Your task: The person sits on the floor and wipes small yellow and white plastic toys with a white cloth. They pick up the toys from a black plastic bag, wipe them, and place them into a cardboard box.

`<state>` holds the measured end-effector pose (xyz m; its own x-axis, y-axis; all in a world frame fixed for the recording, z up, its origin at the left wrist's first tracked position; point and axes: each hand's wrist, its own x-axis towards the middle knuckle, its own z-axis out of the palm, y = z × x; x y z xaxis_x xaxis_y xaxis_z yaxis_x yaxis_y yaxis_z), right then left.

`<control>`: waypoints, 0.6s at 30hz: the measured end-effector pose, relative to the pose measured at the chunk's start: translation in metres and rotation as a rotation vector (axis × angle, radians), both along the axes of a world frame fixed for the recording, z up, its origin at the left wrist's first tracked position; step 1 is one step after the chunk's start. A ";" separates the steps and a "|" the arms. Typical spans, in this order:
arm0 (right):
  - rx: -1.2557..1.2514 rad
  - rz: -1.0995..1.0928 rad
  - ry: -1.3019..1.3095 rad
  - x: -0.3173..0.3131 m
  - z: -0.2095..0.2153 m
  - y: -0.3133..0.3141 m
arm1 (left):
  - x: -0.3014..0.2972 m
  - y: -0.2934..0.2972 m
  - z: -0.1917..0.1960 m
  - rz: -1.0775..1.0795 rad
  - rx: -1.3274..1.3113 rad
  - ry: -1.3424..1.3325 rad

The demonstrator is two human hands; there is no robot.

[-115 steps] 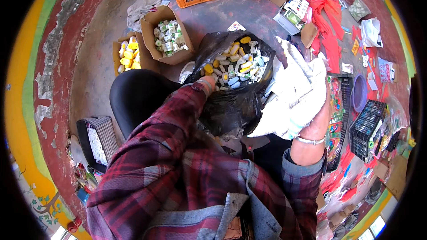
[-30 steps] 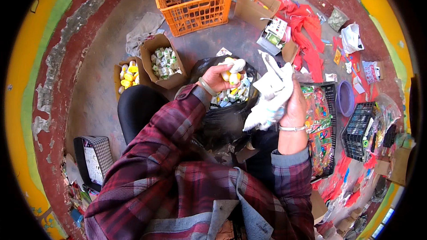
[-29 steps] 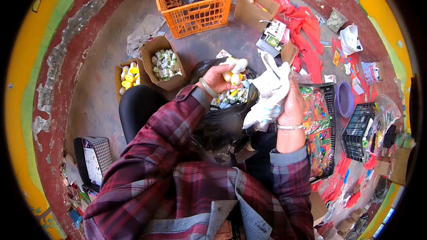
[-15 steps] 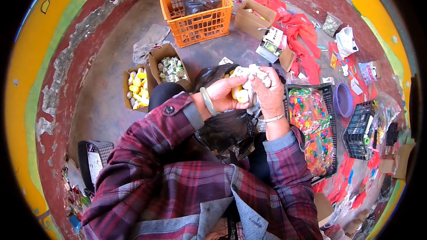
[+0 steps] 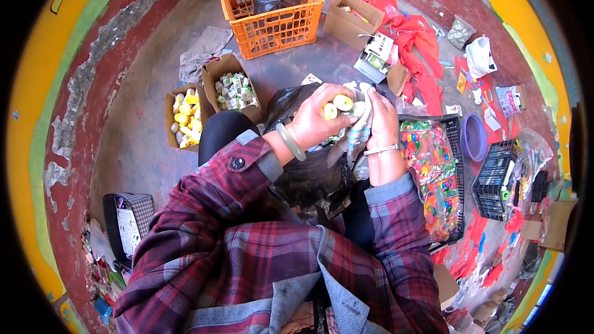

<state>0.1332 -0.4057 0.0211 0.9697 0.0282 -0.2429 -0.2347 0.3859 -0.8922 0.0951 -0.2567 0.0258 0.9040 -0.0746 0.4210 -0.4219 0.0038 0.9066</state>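
Note:
My left hand is closed around a few small, pale yellow, egg-shaped pieces, their rounded ends showing between thumb and fingers. Right beside it, my right hand grips a whitish cloth with coloured stripes, pressed close to the pieces. Part of the cloth hangs below the hands. Under them a black plastic bag lies bunched between my legs; its contents are mostly hidden. To the left, a cardboard box holds yellow and white oval pieces, and another box holds white and green ones.
An orange crate with a black bag inside stands ahead. Further right are an open carton, a black tray of colourful packets, a purple basin and a dark basket. A checked box sits at my left.
My left hand has turned over, bringing the yellow pieces up into sight. My right hand has shifted slightly rightward and lower, and the striped cloth now hangs down more.

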 end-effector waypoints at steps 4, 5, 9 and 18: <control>0.028 0.045 0.101 0.000 0.003 0.000 | -0.001 0.007 0.006 -0.004 0.232 -0.117; 0.037 0.056 0.128 0.000 0.003 0.000 | -0.002 0.006 0.003 0.003 0.229 -0.102; -0.058 0.166 -0.049 -0.005 0.007 0.005 | -0.005 0.001 -0.005 0.024 -0.078 0.318; -0.030 0.246 -0.127 -0.010 0.010 0.008 | -0.008 -0.002 0.000 -0.062 -0.277 0.487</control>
<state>0.1235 -0.3976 0.0310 0.9572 0.2614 -0.1240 -0.2035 0.3038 -0.9307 0.0875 -0.2583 0.0263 0.9963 -0.0802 -0.0321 0.0535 0.2812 0.9581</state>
